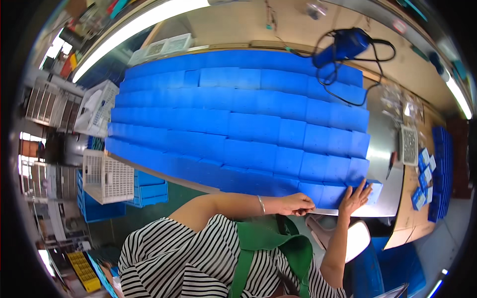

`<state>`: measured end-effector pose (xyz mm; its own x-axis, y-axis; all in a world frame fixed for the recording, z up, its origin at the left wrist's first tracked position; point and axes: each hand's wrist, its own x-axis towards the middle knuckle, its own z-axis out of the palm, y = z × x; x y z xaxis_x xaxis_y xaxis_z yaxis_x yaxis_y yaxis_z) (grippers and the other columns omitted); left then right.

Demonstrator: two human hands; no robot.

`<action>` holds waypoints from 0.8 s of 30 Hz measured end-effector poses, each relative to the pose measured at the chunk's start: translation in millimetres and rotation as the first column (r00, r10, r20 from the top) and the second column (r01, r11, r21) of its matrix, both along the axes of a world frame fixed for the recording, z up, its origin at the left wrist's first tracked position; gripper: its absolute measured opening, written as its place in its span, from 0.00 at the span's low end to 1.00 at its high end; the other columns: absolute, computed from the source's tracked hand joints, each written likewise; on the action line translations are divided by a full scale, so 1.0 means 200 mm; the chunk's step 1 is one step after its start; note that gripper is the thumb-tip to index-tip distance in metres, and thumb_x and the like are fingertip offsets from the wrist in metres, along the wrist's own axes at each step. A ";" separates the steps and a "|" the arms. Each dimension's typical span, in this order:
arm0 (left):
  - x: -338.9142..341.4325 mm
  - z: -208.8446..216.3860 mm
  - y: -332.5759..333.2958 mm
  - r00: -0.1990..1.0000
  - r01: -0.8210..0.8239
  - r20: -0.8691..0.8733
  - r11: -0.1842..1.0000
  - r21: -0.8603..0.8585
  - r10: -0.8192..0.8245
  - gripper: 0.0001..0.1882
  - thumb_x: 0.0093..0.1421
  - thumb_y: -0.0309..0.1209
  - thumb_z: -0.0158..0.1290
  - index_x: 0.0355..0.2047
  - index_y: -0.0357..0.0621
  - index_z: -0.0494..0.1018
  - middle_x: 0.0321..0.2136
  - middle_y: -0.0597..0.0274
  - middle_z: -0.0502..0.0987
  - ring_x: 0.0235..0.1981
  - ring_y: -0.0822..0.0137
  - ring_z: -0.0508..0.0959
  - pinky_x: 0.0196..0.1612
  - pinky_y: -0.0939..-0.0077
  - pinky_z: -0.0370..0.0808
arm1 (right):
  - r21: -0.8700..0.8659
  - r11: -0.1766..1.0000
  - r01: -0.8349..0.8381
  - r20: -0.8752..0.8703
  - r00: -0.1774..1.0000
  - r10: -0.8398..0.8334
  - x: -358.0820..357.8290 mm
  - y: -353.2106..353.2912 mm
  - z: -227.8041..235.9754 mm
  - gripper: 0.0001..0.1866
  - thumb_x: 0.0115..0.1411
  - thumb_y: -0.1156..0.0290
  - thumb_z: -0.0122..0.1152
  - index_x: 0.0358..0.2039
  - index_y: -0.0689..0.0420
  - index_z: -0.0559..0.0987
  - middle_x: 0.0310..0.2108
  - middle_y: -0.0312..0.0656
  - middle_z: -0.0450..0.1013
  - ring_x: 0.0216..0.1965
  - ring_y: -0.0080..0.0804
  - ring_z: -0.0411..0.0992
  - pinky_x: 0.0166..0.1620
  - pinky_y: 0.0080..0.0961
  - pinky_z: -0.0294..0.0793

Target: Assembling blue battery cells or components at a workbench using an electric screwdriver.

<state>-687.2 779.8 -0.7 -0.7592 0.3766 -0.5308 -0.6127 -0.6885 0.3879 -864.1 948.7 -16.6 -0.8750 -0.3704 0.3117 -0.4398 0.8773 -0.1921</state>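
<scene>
Rows of blue boxes (pixel 253 116) stand packed side by side across the table. At the near right end of the front row, my right hand (pixel 354 199) lies with its fingers spread on a blue box (pixel 375 191), whose pale side faces right. My left hand (pixel 298 204) is by the table's near edge, in front of the same row, with its fingers curled together. Whatever those fingers hold, if anything, is hidden. A bracelet circles the left wrist.
A blue corded tool (pixel 343 47) hangs over the far right rows, its black cable looped. On the right are a white tray of small parts (pixel 409 145), a screwdriver (pixel 391 164) and small blue-and-white packets (pixel 422 176). White crates (pixel 108 176) stand left; a chair (pixel 357 241) is near right.
</scene>
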 end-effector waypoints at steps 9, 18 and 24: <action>0.52 0.27 -0.42 0.935 -0.354 0.013 0.935 -0.035 0.354 0.09 0.56 0.25 0.53 0.37 0.34 0.70 0.26 0.60 0.71 0.27 0.71 0.71 0.29 0.83 0.68 | -0.445 0.558 -0.700 -0.023 0.632 0.774 -0.04 -0.96 0.60 0.11 0.54 0.79 0.53 0.39 0.61 0.76 0.38 0.50 0.73 0.42 0.45 0.70 0.46 0.31 0.67; 0.78 0.34 -0.68 0.891 -0.454 0.038 0.889 0.057 0.452 0.06 0.57 0.31 0.54 0.29 0.42 0.71 0.27 0.62 0.74 0.24 0.72 0.72 0.29 0.82 0.70 | -0.825 0.564 0.016 0.388 0.742 0.546 -0.40 -1.74 0.42 0.20 0.56 0.72 0.53 0.50 0.61 0.68 0.39 0.42 0.71 0.38 0.26 0.69 0.40 0.21 0.67; 0.90 0.30 -0.82 0.886 -0.463 0.049 0.886 0.025 0.461 0.05 0.55 0.28 0.55 0.30 0.41 0.72 0.27 0.62 0.74 0.27 0.72 0.74 0.29 0.81 0.71 | -0.979 0.114 -0.169 -0.068 0.799 0.598 -0.28 -1.90 0.66 0.13 0.53 0.74 0.59 0.38 0.58 0.68 0.35 0.33 0.67 0.36 0.22 0.64 0.43 0.19 0.63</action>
<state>-507.9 615.2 59.1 -0.8301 0.0074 -0.5576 -0.2366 -0.9101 0.3403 -919.2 569.4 116.2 -0.8161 -0.3181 0.4826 -0.3891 -0.3150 -0.8657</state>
